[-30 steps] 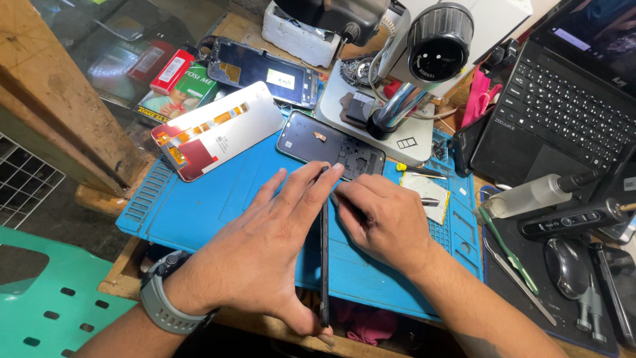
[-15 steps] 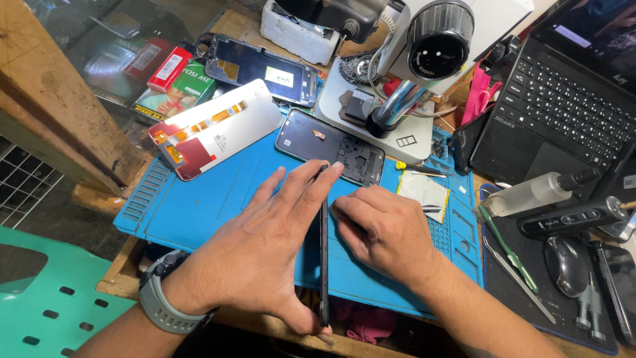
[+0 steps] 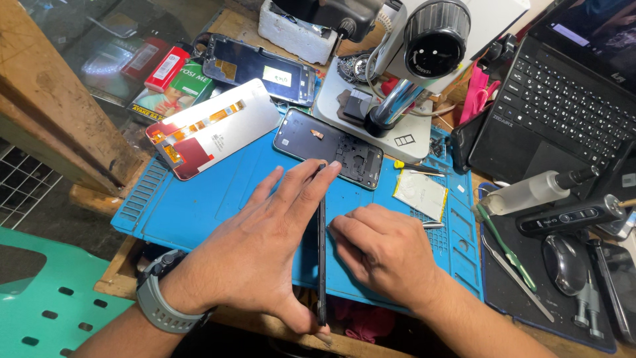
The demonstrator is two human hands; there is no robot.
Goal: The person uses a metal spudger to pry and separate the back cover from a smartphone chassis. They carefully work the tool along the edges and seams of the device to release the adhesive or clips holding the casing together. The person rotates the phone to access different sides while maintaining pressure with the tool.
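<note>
Left hand [image 3: 255, 255] pinching thin dark phone [image 3: 322, 262] on its edge, thumb near, fingers far. Long side running away from body. Right hand [image 3: 384, 255] curling just beside, fingertips touching phone, over blue mat [image 3: 199, 205].

We see a matt blue mat [image 3: 218, 199] of rubbery look across the middle of the frame, its surface smooth with moulded ridges at the left edge. The thin phone panel [image 3: 322, 265] held on edge at centre shows a dark, glossy rim. Above it lies a phone frame [image 3: 329, 147] of dark matt plastic with small metal parts. At upper left, a white display back [image 3: 215, 126] looks smooth and satiny, and the counter [image 3: 86, 199] beside it is rough, worn wood. The microscope column [image 3: 391, 109] at upper centre is polished metal. The watch strap [image 3: 156, 305] at lower left is matt grey rubber, and the laptop [image 3: 550, 113] at upper right is matt black plastic.
</note>
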